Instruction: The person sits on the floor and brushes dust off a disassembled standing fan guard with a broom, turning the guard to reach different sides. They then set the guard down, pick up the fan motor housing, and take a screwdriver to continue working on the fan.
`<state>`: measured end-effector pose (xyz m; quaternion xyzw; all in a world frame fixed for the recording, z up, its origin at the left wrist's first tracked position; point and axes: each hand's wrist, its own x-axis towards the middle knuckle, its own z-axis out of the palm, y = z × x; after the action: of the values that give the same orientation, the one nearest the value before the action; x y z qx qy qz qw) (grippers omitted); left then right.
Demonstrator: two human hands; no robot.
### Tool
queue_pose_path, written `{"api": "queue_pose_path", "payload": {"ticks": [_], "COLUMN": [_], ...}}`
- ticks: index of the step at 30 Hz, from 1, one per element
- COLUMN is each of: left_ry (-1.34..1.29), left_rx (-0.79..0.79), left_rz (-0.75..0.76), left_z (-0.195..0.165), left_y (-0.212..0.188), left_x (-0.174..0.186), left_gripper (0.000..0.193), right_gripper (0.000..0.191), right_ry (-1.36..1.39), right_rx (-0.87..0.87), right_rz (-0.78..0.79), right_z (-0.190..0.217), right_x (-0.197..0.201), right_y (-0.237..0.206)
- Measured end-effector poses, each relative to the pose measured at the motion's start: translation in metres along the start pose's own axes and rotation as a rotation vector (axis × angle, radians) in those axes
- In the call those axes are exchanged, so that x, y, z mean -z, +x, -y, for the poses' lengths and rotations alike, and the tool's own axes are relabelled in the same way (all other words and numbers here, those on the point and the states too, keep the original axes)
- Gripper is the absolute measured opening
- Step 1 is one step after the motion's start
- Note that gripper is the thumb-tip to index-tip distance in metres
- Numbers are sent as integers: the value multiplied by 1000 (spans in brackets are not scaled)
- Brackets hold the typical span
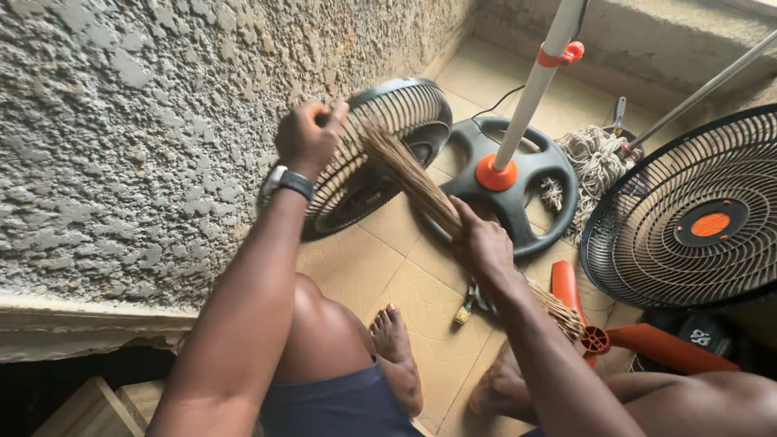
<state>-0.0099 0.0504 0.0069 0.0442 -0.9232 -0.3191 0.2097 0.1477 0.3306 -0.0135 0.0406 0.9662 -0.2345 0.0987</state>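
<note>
My left hand (pixel 307 137) grips the rim of a black fan grille (pixel 388 129) that leans upright against the rough wall. A watch sits on that wrist. My right hand (pixel 483 243) is closed around a bundle of thin brown broom sticks (pixel 409 174). The bundle's far tips rest against the grille's wires near my left hand. Its near end (pixel 562 311) sticks out behind my right wrist. My bare feet (pixel 396 356) rest on the tiled floor below.
A black round fan base (pixel 534 174) with a white pole (pixel 534 89) stands beside the grille. A second black grille with an orange centre (pixel 696 218) leans at right. Orange fan blades (pixel 631 332), a mop head (pixel 595 162) and a small tool (pixel 464 311) lie on the tiles.
</note>
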Motion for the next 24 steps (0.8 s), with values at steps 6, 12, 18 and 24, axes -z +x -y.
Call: {"api": "queue_pose_path", "payload": {"ticks": [6,12,18,24], "left_ry": [6,10,-3,5], "left_rx": [-39,17,98,-201], "left_rz": [-137,-84,134,83], "left_z": [-7,-17,-37,-3], "left_y": [4,0,-7,-2], "left_x": [-12,4,20,-9], "left_gripper": [48,50,60,44], "right_gripper": [85,81,82,87], "right_ry": [108,42,-256,-224], "right_rx": [38,176,310,448], "right_rz": [-67,-127,-141,-235], "right_z": [-23,-23,-34,-22], "right_x": [5,55,99,91], "right_y": [11,-1,-11,-12]}}
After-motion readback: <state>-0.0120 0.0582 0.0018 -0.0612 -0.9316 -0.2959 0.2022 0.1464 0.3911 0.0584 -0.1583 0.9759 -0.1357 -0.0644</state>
